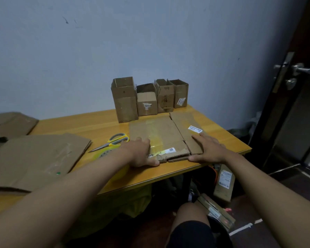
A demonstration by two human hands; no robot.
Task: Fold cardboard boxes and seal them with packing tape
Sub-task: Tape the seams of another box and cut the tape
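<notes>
Four boxes [149, 97] stand open-topped at the far side of the table [89, 126]. A flattened box [161, 136] lies near the right edge, not yet folded; left hand [141, 153] and right hand [208, 147] press it with flat fingers. Tape roll [104, 153] and scissors [115, 139] wait left of it.
</notes>
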